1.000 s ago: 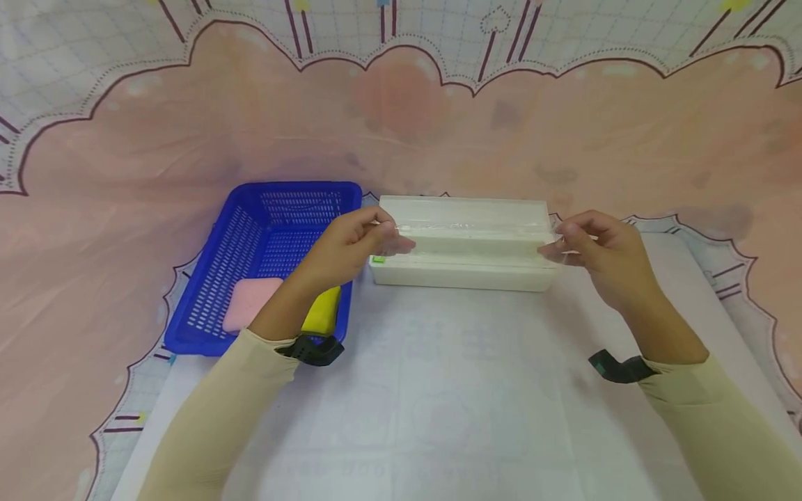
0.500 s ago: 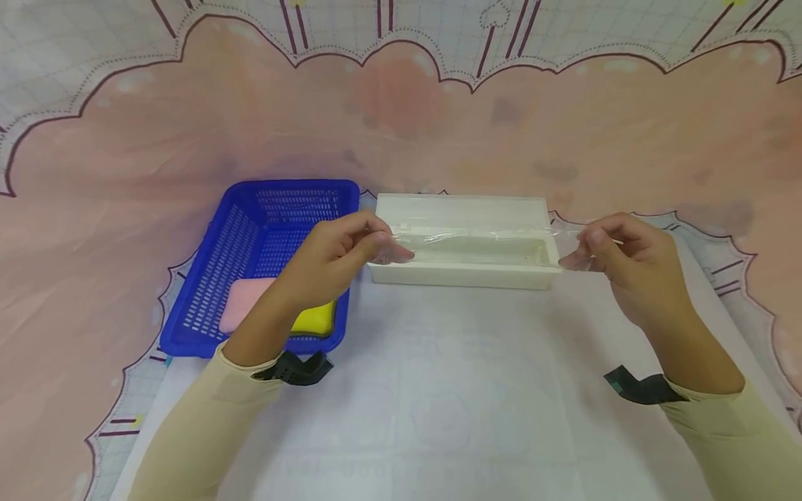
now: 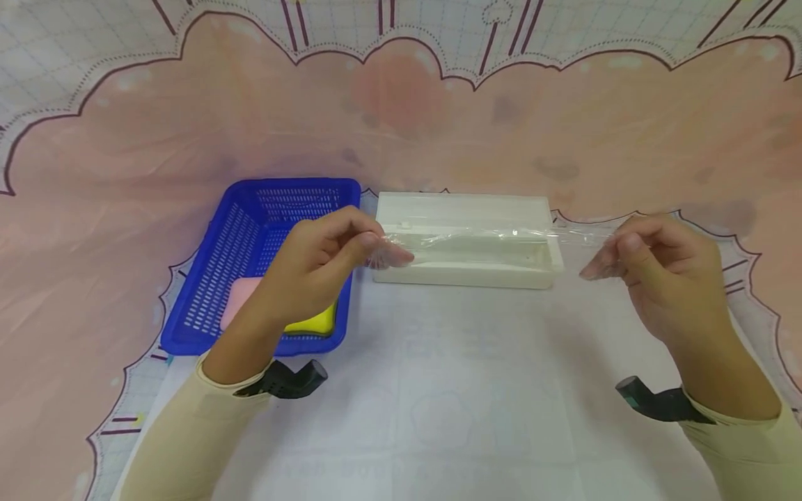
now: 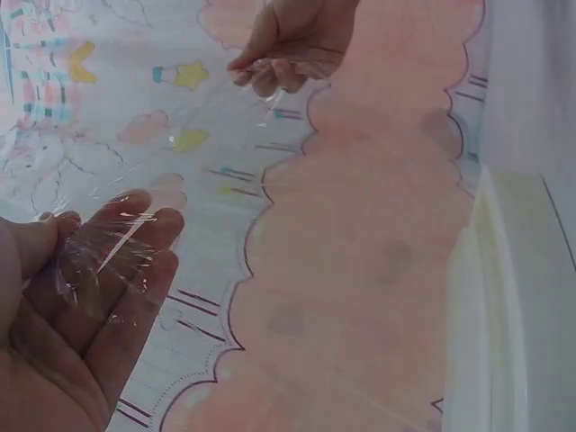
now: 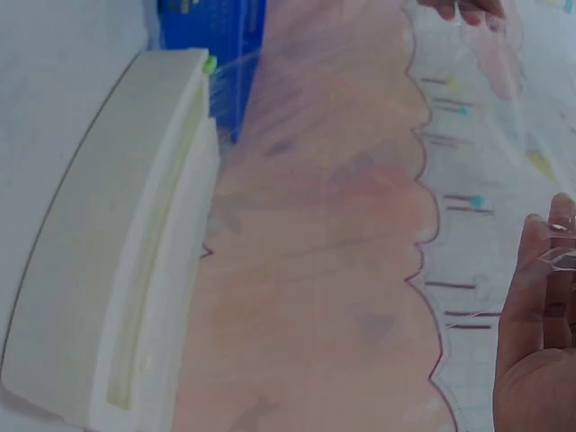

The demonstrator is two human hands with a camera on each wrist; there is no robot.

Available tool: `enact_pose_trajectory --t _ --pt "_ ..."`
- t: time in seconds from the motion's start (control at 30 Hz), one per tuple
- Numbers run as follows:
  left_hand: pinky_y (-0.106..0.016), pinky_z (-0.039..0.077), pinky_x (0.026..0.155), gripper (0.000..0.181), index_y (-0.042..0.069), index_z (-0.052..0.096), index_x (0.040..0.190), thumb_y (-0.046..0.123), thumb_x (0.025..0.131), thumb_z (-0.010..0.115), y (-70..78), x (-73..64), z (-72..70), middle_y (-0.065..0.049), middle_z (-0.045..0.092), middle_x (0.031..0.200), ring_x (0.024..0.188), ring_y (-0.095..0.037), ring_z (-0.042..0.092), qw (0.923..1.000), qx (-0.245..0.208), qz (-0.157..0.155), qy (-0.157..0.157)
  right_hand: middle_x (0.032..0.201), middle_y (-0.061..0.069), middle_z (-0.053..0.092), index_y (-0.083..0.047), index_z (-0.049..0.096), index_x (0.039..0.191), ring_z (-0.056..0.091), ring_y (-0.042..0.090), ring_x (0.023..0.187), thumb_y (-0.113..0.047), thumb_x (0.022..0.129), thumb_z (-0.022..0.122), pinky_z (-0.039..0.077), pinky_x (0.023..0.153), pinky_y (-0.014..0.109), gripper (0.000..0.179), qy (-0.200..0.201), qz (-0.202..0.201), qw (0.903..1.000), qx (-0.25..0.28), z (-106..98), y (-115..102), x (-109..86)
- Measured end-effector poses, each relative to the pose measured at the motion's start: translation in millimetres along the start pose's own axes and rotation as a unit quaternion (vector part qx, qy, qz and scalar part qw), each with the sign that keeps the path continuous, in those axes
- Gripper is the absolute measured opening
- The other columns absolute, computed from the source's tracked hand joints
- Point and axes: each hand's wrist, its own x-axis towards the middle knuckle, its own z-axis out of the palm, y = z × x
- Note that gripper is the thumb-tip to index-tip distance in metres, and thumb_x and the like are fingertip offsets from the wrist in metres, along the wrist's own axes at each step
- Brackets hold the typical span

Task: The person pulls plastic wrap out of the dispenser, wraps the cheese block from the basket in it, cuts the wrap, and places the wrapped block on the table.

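A sheet of clear cling film [image 3: 579, 235] stretches between both hands above a white, open-lidded box [image 3: 464, 278] in the head view. My left hand [image 3: 303, 275] pinches one end between thumb and fingers, left of the box. Out past the box's right end, my right hand [image 3: 677, 285] pinches the other end. In the left wrist view the bunched film [image 4: 112, 252] lies across the left fingers, which extend behind it. The right wrist view shows the box [image 5: 81, 225] from the side, with a green tab [image 5: 210, 64] at one end.
A blue plastic basket [image 3: 182, 334] stands to the left, partly behind my left arm. It holds a pink sponge-like block [image 3: 238, 296] and a yellow one [image 3: 316, 322]. A white sheet [image 3: 438, 403] covers the table; a patterned cloth [image 3: 413, 125] lies beyond.
My right hand has moved right and slightly toward me, drawing the film out wider. The left hand has shifted a little left and the film is narrower and more gathered.
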Motion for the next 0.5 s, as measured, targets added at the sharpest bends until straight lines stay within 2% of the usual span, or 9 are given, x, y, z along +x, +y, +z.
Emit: enact_pose_trajectory --t 0.07,0.1,0.17,0.27,0.33,0.4,0.47,0.5 --pt "-0.021 0.050 0.063 0.013 0.001 0.065 0.101 0.005 0.105 0.053 2.6 -5.0 0.4 -0.010 0.078 0.095 0.078 -0.004 0.069 0.9998 -0.014 0.003 -0.012 0.089 0.027 0.067 0.028 0.053 0.096 0.073 0.033 0.082 0.017 0.096 0.054 0.062 0.082 0.035 0.011 -0.018 0.003 0.9995 0.024 3.2 -0.5 -3.2" --pt "-0.023 0.053 0.066 0.013 0.001 0.065 0.101 0.005 0.105 0.053 3.7 -8.3 0.7 -0.010 0.078 0.094 0.078 -0.005 0.069 0.9995 -0.024 0.006 -0.021 0.091 0.027 0.067 0.028 0.053 0.097 0.072 0.033 0.084 0.017 0.097 0.052 0.062 0.082 0.035 0.011 -0.028 0.007 0.9991 0.031 3.9 -0.8 -5.9" --pt "-0.024 0.048 0.062 0.014 0.002 0.065 0.100 0.004 0.105 0.052 3.6 -16.1 1.7 -0.011 0.078 0.094 0.079 -0.006 0.071 0.9980 -0.042 0.015 -0.046 0.093 0.026 0.067 0.027 0.054 0.099 0.072 0.032 0.085 0.016 0.098 0.050 0.062 0.082 0.034 0.012 -0.043 0.024 0.9983 0.029 3.4 -1.3 -12.9" --pt "-0.023 0.046 0.060 0.016 0.006 0.064 0.100 0.003 0.106 0.049 1.6 -30.9 4.9 -0.012 0.079 0.099 0.095 -0.013 0.076 0.9924 -0.081 0.012 -0.093 0.099 0.022 0.067 0.024 0.055 0.103 0.073 0.028 0.087 0.013 0.101 0.046 0.062 0.078 0.030 0.014 -0.075 0.070 0.9947 0.004 -2.4 -4.0 -27.3" --pt "-0.025 0.040 0.056 0.017 0.007 0.063 0.102 0.000 0.106 0.048 -0.4 -41.9 8.0 -0.010 0.079 0.099 0.094 -0.013 0.076 0.9878 -0.097 0.006 -0.122 0.103 0.018 0.066 0.020 0.056 0.106 0.074 0.025 0.087 0.010 0.103 0.045 0.060 0.076 0.027 0.015 -0.098 0.101 0.9894 -0.034 -6.3 -7.1 -38.0" --pt "-0.024 0.039 0.055 0.020 0.009 0.064 0.104 -0.003 0.105 0.048 -0.3 -51.8 10.7 -0.009 0.079 0.103 0.083 -0.006 0.073 0.9838 -0.104 -0.004 -0.146 0.106 0.015 0.066 0.018 0.056 0.109 0.074 0.022 0.090 0.010 0.104 0.042 0.060 0.077 0.025 0.017 -0.120 0.122 0.9830 -0.066 -8.5 -11.3 -47.4" --pt "-0.021 0.039 0.054 0.022 0.010 0.066 0.108 -0.005 0.103 0.050 1.7 -59.3 12.8 -0.007 0.079 0.103 0.069 -0.001 0.062 0.9844 -0.092 -0.002 -0.150 0.105 0.014 0.066 0.018 0.056 0.110 0.075 0.022 0.096 0.010 0.104 0.042 0.060 0.084 0.025 0.017 -0.130 0.119 0.9812 -0.079 -7.1 -16.1 -53.2" --pt "-0.020 0.040 0.055 0.023 0.010 0.066 0.109 -0.006 0.102 0.051 3.5 -62.0 13.5 -0.008 0.079 0.104 0.069 -0.001 0.061 0.9856 -0.085 0.001 -0.146 0.105 0.015 0.067 0.019 0.056 0.111 0.075 0.024 0.099 0.011 0.103 0.042 0.059 0.088 0.027 0.017 -0.134 0.108 0.9825 -0.071 -5.1 -17.8 -54.3"
